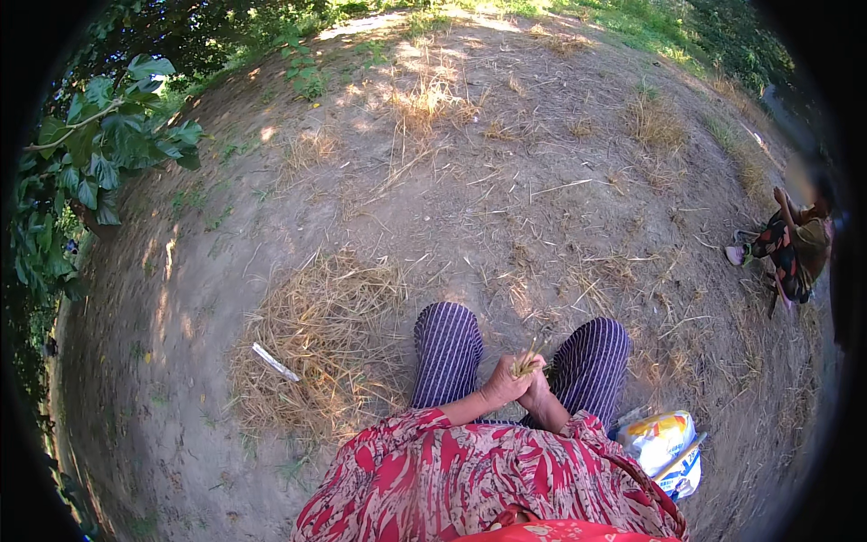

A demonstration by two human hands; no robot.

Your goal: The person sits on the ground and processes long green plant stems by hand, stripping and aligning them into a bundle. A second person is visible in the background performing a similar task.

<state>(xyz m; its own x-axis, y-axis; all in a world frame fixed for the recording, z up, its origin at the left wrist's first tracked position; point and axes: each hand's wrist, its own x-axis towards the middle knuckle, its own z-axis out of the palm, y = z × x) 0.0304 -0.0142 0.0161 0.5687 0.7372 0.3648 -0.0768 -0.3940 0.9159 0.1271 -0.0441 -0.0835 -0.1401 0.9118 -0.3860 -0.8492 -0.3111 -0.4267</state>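
Observation:
My left hand [506, 381] and my right hand [537, 393] meet between my knees. Together they grip a small bundle of dry straw stalks [524, 366], whose ends stick up past the fingers. Parts of the fingers and the lower stalks are hidden. To the left of my knees, a loose heap of dry straw [332, 318] lies on the ground. A narrow white strip [275, 362] rests on this heap, apart from both hands.
By my right hip sits a white, yellow and blue plastic bag [653, 437] bearing print, with a thin stick [679, 458] across it. Another person [802, 237] sits at the far right. A leafy branch [112, 129] hangs at upper left. Straw litters the bare soil [474, 196].

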